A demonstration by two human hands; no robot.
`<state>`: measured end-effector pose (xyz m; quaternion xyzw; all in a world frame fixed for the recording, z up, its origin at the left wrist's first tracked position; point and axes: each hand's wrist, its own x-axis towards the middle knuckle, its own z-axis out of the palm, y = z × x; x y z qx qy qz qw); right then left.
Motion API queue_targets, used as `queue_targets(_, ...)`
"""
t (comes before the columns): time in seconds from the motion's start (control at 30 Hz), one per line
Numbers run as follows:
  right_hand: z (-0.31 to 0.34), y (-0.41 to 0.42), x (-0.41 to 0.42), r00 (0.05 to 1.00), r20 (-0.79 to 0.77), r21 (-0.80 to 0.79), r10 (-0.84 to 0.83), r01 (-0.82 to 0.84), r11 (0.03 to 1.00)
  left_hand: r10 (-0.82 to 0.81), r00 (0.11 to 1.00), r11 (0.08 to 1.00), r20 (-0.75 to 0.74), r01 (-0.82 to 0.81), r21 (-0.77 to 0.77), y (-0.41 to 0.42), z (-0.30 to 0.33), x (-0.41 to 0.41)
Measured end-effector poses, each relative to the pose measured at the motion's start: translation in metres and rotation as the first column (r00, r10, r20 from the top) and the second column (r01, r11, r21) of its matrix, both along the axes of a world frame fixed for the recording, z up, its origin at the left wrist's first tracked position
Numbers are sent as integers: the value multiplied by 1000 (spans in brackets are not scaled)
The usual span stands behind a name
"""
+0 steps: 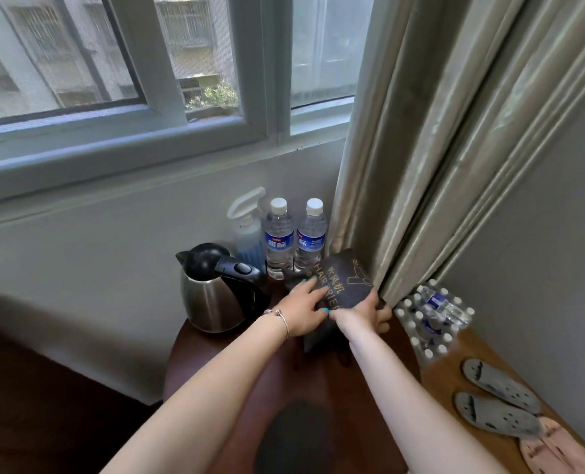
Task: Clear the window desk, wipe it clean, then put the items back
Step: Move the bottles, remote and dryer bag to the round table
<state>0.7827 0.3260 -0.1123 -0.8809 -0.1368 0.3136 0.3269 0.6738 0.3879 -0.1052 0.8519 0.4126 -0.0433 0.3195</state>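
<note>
The dark brown round wooden desk [195,364] stands below the window. On it, the steel electric kettle with black lid [216,289] sits left of the dark fabric hair-dryer bag [344,282]. Behind the bag stand 2 clear plastic water bottles [279,239], with the translucent spray bottle [248,230] left of them. Both hands rest on the bag: left hand [303,307], right hand [366,313].

Left hand [303,307]: my fingers lie flat on the dark hair dryer bag [344,283].
Right hand [369,313]: I grip the bag's near right edge.
Desk [216,357]: kettle [216,289], spray bottle [248,230], two water bottles [279,236] behind.
</note>
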Motion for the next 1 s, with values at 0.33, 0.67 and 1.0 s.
queue_targets(0.33,93,-11,-59,903,208,172,376,-412,895,-137,988,990,-73,140,35,-16,118,-73)
queue_targets(0.67,188,-7,-233,513,375,-70,772,-815,575,55,970,998,-237,-47,38,-40,207,-280)
queue_targets(1.0,247,-53,-473,-13,419,-235,908,-967,94,376,850,919,-370,-393,32,-123,230,-524)
